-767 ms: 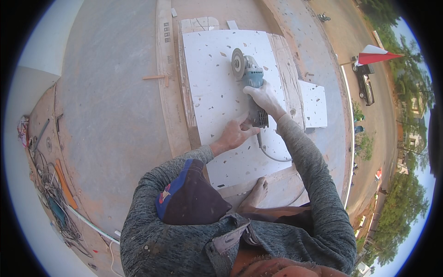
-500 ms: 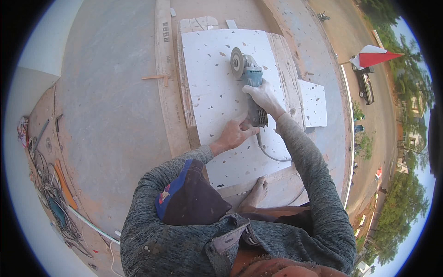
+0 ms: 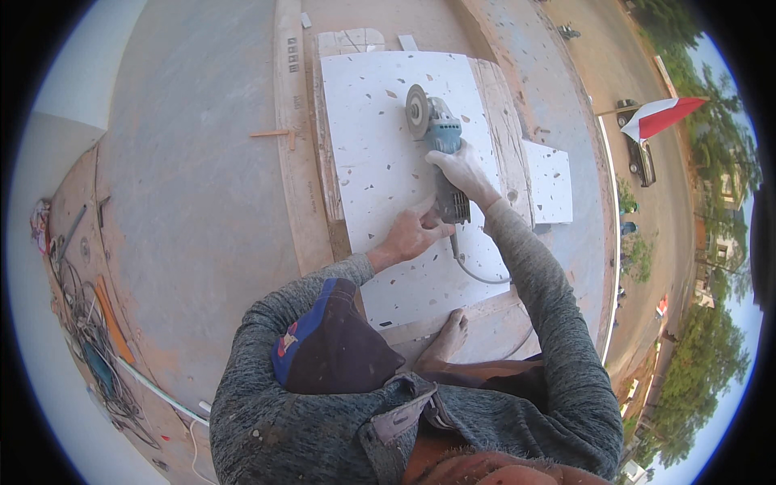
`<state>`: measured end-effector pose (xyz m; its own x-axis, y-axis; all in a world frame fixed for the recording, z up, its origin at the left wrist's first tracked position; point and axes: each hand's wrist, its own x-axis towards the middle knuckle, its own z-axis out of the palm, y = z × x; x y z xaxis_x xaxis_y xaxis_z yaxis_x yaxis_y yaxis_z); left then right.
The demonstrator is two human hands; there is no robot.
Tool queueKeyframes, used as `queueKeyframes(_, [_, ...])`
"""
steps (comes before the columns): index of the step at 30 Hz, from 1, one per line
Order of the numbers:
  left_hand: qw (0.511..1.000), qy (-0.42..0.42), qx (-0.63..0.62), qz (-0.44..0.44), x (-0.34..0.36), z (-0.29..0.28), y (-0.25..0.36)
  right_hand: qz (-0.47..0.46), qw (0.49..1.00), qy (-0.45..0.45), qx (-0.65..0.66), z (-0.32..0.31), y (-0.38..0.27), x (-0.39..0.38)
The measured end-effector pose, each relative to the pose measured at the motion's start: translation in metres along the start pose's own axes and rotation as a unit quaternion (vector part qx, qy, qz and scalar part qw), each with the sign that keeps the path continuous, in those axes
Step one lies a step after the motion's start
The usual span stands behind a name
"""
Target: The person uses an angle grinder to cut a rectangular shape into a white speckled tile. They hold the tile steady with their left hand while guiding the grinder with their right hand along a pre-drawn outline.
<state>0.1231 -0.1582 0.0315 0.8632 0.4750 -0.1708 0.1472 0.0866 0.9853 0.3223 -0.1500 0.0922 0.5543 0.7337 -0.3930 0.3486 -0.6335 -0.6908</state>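
An angle grinder (image 3: 444, 133), teal at the head with a dark body, is held over a white speckled tile (image 3: 372, 153). Its round cutting disc (image 3: 417, 111) points to the far left. My dusty right hand (image 3: 466, 171) is wrapped round the grinder's body. At the tool's rear end, near the cord, the fingers of my left hand (image 3: 406, 238) are closed against it; some fingertips are hidden there. From the back of the grinder the grey cord (image 3: 482, 280) curves over the tile towards the right.
Wooden boards (image 3: 501, 121) lie under the tile. A smaller speckled tile piece (image 3: 550, 184) sits at right. My bare foot (image 3: 451, 335) is by the near edge. Tangled cables (image 3: 97, 339) lie far left. Past the ledge at right are a road and a red-and-white flag (image 3: 667, 117).
Both hands and the grinder stay almost where they were over the tile. The flag at the right has swung and opened out differently.
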Motion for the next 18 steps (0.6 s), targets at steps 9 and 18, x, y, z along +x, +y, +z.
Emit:
queueKeyframes(9, [1.0,0.007,-0.023,-0.005,-0.003,0.003,0.002,0.003,1.0,-0.008,0.008,-0.001,0.002,-0.002])
queueKeyframes(18, [0.999,-0.025,-0.018,-0.01,-0.001,0.001,0.0,0.023,0.999,-0.006,0.026,-0.001,-0.006,-0.011])
